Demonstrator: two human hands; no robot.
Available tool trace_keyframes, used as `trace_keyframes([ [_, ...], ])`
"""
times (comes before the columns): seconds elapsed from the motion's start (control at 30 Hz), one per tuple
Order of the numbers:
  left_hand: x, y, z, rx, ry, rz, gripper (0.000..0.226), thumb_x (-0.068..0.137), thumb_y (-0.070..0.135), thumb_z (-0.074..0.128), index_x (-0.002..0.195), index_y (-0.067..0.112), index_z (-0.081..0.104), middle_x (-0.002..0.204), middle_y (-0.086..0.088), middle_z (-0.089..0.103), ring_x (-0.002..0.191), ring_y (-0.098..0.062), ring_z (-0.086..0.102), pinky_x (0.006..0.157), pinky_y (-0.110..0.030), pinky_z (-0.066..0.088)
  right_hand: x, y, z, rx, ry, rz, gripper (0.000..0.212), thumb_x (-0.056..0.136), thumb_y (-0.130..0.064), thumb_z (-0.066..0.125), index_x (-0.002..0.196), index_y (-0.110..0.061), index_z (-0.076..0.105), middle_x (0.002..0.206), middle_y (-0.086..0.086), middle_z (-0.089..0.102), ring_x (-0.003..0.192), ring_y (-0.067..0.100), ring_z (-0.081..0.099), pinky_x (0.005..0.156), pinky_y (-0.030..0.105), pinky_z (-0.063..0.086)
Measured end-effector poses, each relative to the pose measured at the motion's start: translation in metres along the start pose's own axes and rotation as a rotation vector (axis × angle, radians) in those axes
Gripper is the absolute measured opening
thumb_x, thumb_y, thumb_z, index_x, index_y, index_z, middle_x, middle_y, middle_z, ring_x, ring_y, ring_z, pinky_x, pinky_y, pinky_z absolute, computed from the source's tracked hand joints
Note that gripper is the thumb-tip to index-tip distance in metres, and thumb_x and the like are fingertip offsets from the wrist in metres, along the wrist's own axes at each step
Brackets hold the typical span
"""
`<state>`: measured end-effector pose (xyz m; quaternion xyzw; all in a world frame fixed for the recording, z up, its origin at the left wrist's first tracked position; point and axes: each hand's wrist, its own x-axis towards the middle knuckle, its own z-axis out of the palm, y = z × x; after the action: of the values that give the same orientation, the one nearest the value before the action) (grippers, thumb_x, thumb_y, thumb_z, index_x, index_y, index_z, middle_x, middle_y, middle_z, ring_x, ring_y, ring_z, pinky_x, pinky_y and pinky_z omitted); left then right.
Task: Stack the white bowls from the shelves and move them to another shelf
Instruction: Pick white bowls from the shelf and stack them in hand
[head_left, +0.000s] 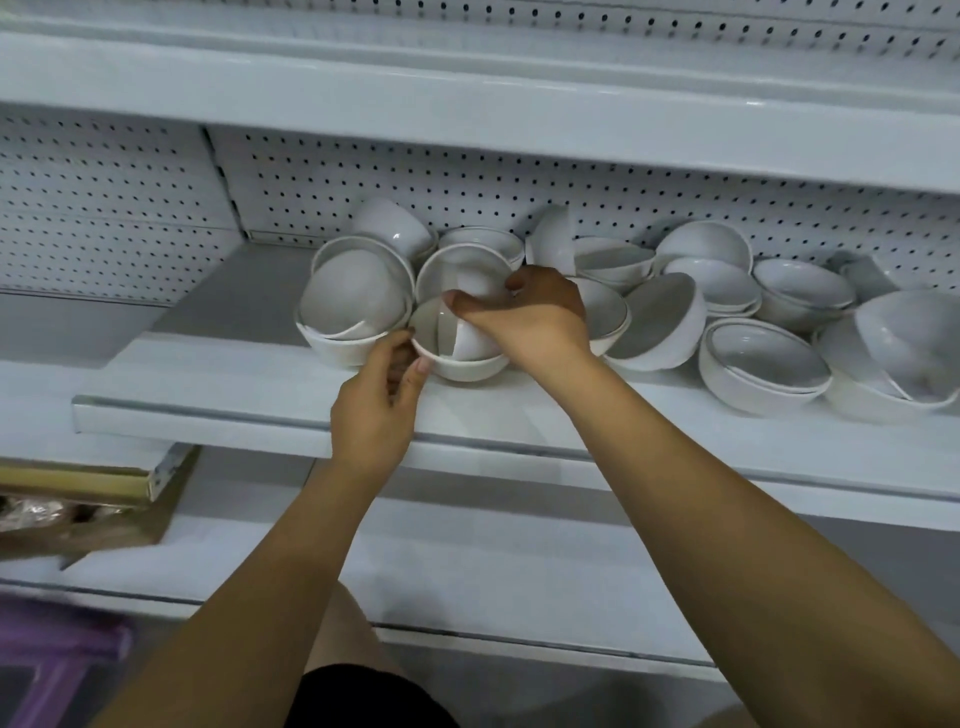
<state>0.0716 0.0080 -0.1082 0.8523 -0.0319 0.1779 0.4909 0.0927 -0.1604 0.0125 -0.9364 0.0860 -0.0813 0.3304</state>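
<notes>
Left grip (382, 410) pinched lower bowl (470, 370) by its rim; right grip (524, 317) clasped tilted bowl (471, 340) inside it. I judged them brittle, slick: rim holds safest.

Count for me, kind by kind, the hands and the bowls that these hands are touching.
Hands: 2, the left hand and the right hand.
Bowls touched: 2, the front bowl, held at its rim by the left hand, and the tilted bowl in it, gripped by the right hand.
Total: 4.
</notes>
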Motion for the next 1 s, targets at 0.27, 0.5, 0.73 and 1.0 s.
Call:
trace_keyframes([
  [0.27, -0.005, 0.001, 0.000, 0.074, -0.018, 0.037, 0.045, 0.104, 0.059, 0.033, 0.141, 0.038, 0.048, 0.114, 0.010, 0.074, 0.108, -0.022, 0.067, 0.091, -0.042, 0.052, -0.021, 0.012, -0.009, 0.410, 0.282, 0.018, 0.051, 0.071, -0.068, 0.077, 0.076, -0.019, 0.064, 0.068, -0.006, 0.062, 0.069, 0.014, 0.060, 0.060, 0.028, 0.046],
  [0.5, -0.014, 0.011, 0.002, 0.150, -0.038, 0.050, 0.051, 0.108, 0.052, 0.026, 0.153, 0.033, 0.038, 0.131, 0.004, 0.067, 0.116, -0.029, 0.062, 0.084, -0.033, 0.039, -0.083, 0.045, -0.025, 1.004, 0.327, 0.234, 0.040, 0.080, -0.049, 0.083, 0.099, -0.014, 0.076, 0.091, -0.003, 0.076, 0.085, 0.012, 0.072, 0.076, 0.028, 0.062],
  [0.73, -0.034, 0.013, 0.010, 0.231, -0.094, 0.101, 0.064, 0.106, 0.050, 0.034, 0.162, 0.021, 0.025, 0.145, 0.001, 0.060, 0.128, -0.025, 0.058, 0.096, -0.042, 0.048, -0.115, 0.076, -0.019, 1.100, 0.354, 0.483, 0.028, 0.084, -0.047, 0.079, 0.077, -0.020, 0.072, 0.092, 0.008, 0.078, 0.088, 0.026, 0.077, 0.076, 0.031, 0.064],
  [1.0, -0.046, 0.029, 0.020, 0.150, -0.048, -0.003, 0.056, 0.103, 0.056, 0.043, 0.138, 0.014, 0.056, 0.137, -0.006, 0.062, 0.130, -0.023, 0.053, 0.111, -0.045, 0.044, -0.115, 0.089, -0.004, 1.066, 0.302, 0.493, 0.045, 0.083, -0.046, 0.080, 0.085, -0.002, 0.071, 0.090, 0.013, 0.078, 0.078, 0.020, 0.078, 0.079, 0.034, 0.064],
])
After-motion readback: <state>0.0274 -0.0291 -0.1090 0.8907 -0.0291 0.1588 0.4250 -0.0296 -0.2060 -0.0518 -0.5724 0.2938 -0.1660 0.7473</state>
